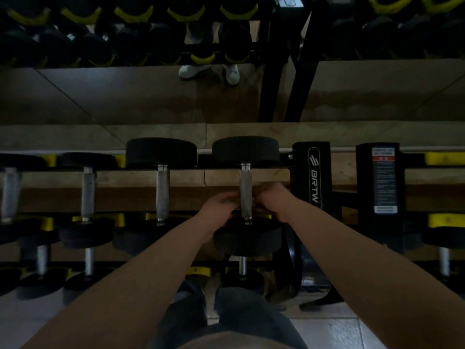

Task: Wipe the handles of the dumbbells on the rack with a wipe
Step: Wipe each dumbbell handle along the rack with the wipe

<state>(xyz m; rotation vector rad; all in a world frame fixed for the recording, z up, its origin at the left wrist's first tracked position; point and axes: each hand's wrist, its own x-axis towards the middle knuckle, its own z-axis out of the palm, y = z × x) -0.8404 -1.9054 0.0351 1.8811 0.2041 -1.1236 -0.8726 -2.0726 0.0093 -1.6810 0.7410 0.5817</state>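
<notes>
Forearms (151, 268) stretch up past dark trousers (226, 321) to the rack (313, 172). The left hand (221, 206) and right hand (273, 200) close from either side on the lower part of the metal handle (245, 187) of a dumbbell (245, 149), fingers curled against it. The dim light hides whether a wipe lies under them. Other dumbbells (161, 152) sit to the left, with a mirror (125, 96) behind.

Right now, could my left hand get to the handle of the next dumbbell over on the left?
Probably yes. The next handle lies bare between its two heads, with nothing across it, and the left hand is close by at the neighbouring handle.
</notes>
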